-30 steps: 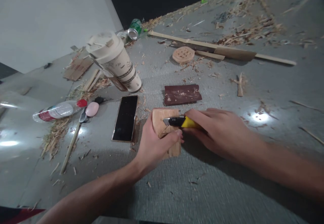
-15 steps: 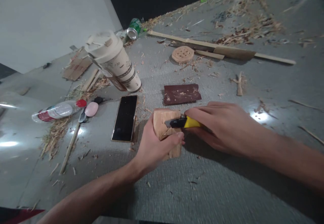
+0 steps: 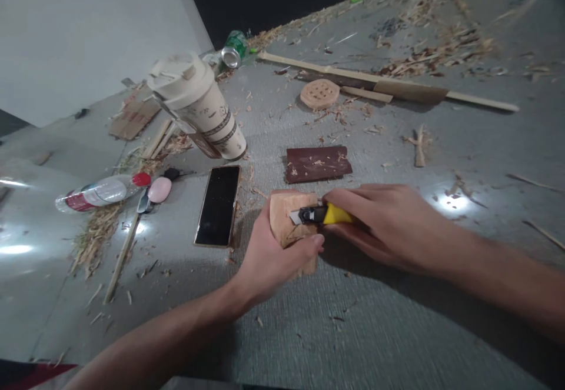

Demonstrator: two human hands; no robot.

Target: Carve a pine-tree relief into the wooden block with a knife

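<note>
My left hand (image 3: 274,255) is closed around a pale wooden block (image 3: 282,216), its thumb lying across the near side. Part of the block is hidden under the fingers. My right hand (image 3: 384,222) grips a yellow and black utility knife (image 3: 336,214). The knife's short blade points left and lies over the upper face of the block, just above my left thumb. A dark reddish-brown piece (image 3: 318,164) with small shavings on it lies beyond the block. To the left of my left hand is a black-screened phone (image 3: 218,206).
A lidded cup (image 3: 207,110) stands behind the phone. Further left lie a plastic bottle (image 3: 103,191) and a pink oval object (image 3: 159,189). A round patterned disc (image 3: 319,94), long wooden strips (image 3: 481,100), a green can (image 3: 234,49) and scattered shavings are at the back.
Both hands and the block have shifted very slightly to the right. The knife has turned a little, so that more of its blade and metal front shows.
</note>
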